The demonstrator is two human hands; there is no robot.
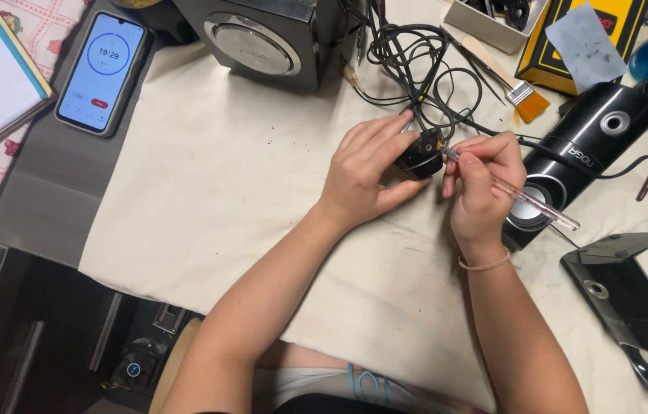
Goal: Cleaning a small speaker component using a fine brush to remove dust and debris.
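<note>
Screwdriver [519,197] tip points upper-left.

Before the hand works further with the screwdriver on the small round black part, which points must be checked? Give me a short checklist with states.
1. Left hand grips the small round black part: ok.
2. Right hand holds the clear-handled screwdriver: ok.
3. Tip seated in the part: cannot tell.
4. Black cables away from the tip: not ok, they run beside it.
5. Part supported over the cream cloth: ok.
</note>
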